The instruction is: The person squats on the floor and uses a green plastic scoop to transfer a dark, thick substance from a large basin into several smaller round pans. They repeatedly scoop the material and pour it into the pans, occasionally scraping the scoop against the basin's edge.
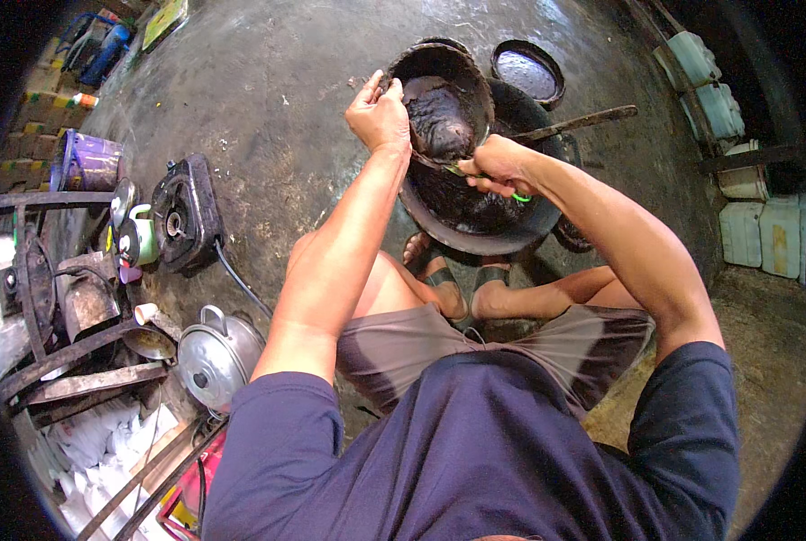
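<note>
My left hand point(383, 120) grips the left rim of a blackened round pot point(479, 84), tilted so that its inside faces me. A dark, wet-looking mass point(442, 122) lies in the pot. My right hand point(506, 166) is closed around a small tool with a bright green handle point(522, 198); its yellowish-green end meets the pot's near rim, and its exact kind is hidden by my fingers. Below the pot stands a wide black basin point(511, 233) with dark contents. A wooden stick point(589, 122) rests across the basin's right side.
A shallow black pan point(528, 73) sits beyond the basin. To my left are a gas stove point(185, 213), a green kettle point(145, 235), a lidded aluminium pot point(217, 362) and a purple bucket point(92, 161). Several plastic jerrycans point(741, 233) line the right wall. My sandalled feet point(443, 284) touch the basin's near side.
</note>
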### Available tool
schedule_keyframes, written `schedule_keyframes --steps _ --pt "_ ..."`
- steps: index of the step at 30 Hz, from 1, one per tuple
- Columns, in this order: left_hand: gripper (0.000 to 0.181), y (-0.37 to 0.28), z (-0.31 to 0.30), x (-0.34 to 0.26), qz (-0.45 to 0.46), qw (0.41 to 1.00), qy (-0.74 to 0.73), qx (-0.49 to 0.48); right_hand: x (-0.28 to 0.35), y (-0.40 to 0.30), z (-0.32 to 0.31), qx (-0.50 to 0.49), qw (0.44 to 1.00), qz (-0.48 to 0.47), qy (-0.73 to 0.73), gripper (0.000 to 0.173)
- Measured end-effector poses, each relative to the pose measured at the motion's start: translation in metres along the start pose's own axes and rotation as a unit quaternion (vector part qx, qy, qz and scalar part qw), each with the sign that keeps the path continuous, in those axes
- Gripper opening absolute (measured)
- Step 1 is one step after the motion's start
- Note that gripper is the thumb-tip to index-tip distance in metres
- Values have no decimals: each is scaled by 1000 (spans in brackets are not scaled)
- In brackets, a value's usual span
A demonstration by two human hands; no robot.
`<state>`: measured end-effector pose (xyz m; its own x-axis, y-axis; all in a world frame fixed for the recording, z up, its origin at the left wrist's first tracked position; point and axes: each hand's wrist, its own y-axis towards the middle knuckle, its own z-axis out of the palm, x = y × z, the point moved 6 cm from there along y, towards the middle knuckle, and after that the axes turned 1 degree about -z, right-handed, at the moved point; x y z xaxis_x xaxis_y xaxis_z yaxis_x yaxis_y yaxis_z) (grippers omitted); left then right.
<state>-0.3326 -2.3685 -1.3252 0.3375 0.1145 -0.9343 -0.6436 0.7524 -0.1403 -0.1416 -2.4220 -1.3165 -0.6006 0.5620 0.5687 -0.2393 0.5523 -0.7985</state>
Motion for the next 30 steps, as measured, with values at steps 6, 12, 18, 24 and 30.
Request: schedule_keyframes --steps 6,12,18,24,30 --pt "29 -11 1 9 -67 997 33 12 32 3 35 191 948 69 247 34" --pt "30 0 7 16 -202 972 -83 86 57 -4 -31 170 928 -3 332 35" --pt "39 19 6 49 -322 925 -112 168 79 -20 -105 -113 952 -170 -226 28" --pt "41 14 -3 59 -392 902 -118 138 86 -54 -83 -201 919 -153 -302 48" --pt "42 21 9 25 -325 922 -147 153 31 -47 -88 -359 858 -287 -231 39"
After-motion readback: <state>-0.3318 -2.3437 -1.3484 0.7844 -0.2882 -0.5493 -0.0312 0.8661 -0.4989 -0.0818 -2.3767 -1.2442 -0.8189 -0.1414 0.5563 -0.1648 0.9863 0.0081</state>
